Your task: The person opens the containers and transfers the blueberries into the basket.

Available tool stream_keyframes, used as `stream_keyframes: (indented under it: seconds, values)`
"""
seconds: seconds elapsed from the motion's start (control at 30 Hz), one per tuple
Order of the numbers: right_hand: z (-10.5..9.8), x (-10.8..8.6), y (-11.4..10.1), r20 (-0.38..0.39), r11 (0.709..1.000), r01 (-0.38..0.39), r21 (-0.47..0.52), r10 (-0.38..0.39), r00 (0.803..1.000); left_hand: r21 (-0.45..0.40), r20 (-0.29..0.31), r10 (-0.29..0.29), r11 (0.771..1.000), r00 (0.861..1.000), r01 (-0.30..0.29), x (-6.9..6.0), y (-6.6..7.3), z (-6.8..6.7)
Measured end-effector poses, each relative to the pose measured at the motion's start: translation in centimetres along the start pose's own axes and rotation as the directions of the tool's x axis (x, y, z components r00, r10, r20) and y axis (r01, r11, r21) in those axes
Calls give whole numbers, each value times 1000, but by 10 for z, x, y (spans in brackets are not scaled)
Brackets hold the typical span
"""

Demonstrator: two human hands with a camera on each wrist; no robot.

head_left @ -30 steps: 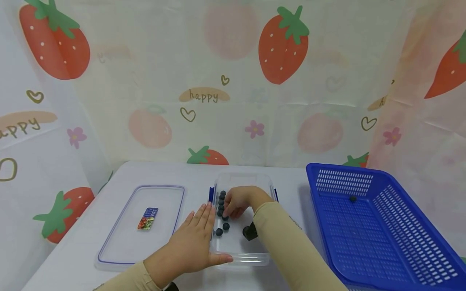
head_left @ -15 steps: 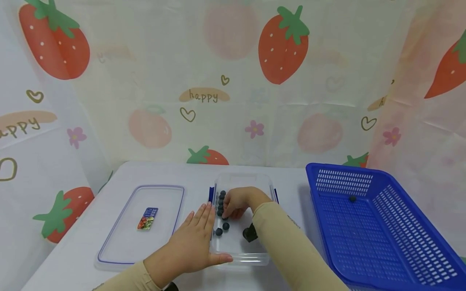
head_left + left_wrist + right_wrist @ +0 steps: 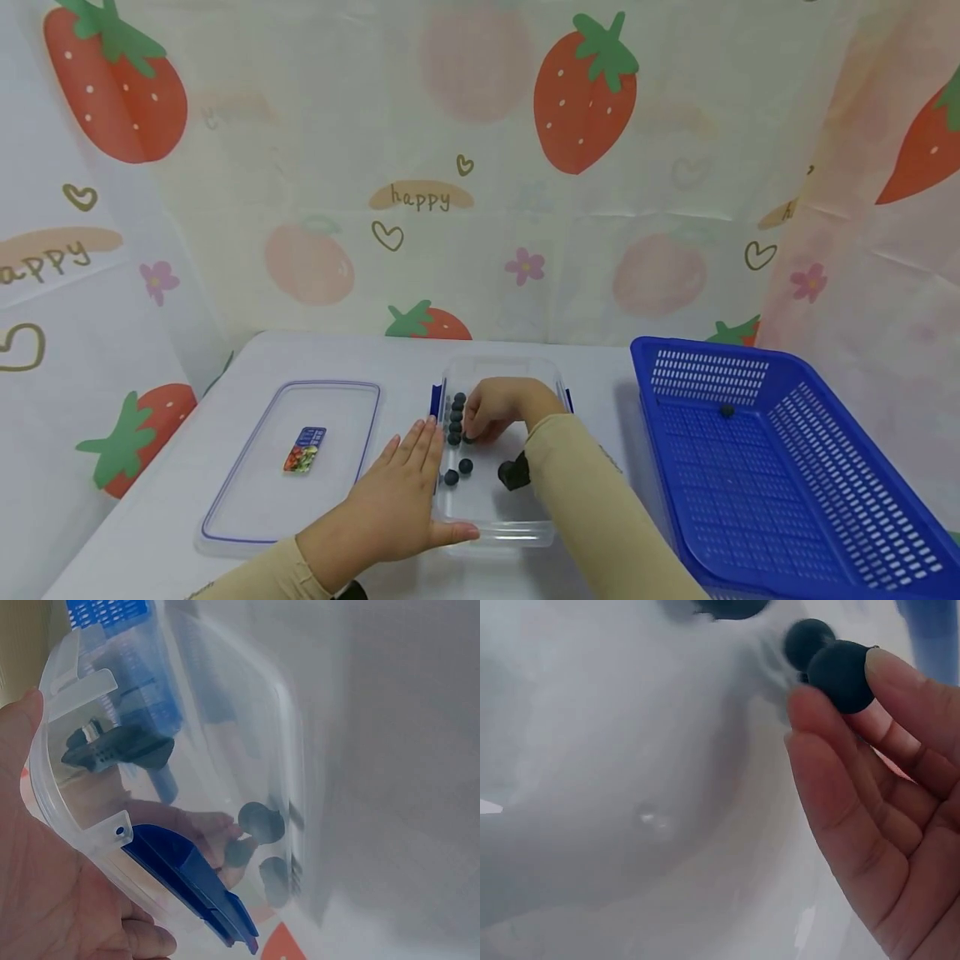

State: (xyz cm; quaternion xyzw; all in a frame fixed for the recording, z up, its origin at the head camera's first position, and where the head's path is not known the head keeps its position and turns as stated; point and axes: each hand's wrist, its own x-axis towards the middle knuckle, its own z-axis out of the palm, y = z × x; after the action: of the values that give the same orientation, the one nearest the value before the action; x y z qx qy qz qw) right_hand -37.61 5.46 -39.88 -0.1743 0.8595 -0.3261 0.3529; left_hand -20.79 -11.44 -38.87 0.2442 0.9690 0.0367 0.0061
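In the head view, a clear plastic box (image 3: 517,533) with blue side clips stands at the middle of the table. Several dark blueberries (image 3: 456,417) line its left side in a row. Two other blueberries (image 3: 466,467) lie nearer its front. My right hand (image 3: 498,408) is inside the box, beside the row. Thumb and fingertips pinch one blueberry (image 3: 842,676), seen up close in the right wrist view. My left hand (image 3: 397,492) rests straight-fingered along the box's left side, its thumb at the front rim. Through the clear wall, the left wrist view shows blueberries (image 3: 261,823).
A clear lid (image 3: 247,500) with a purple-blue seal and a fruit label (image 3: 304,451) lies to the left. On the right stands a blue perforated basket (image 3: 750,475), holding one dark blueberry (image 3: 727,411). A strawberry-printed curtain (image 3: 480,275) hangs behind the table.
My right hand has risen slightly and shifted a little right, carrying the pinched blueberry away from the row. My left hand stays in place.
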Motion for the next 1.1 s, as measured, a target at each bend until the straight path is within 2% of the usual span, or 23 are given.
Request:
stream_keyframes:
  seconds: [0.23,0.43,0.67,0.87,1.1]
  values:
    - [-8,-6,-5,-46,991,77,110,-72,996,-7,10,-8,1000,1000,9,0,1,0]
    - [-18,-16,-14,-74,975,149,166,-138,988,-11,23,-9,1000,1000,9,-1,2,-3]
    - [-32,-31,-23,-70,968,203,150,-194,978,-2,14,-14,1000,1000,14,-1,3,-4]
    - [-49,-51,-27,-88,968,217,125,-207,974,4,27,-17,1000,1000,17,0,2,-4]
    - [-72,-78,-22,-118,970,224,99,-212,970,9,30,-15,1000,999,15,0,3,-4]
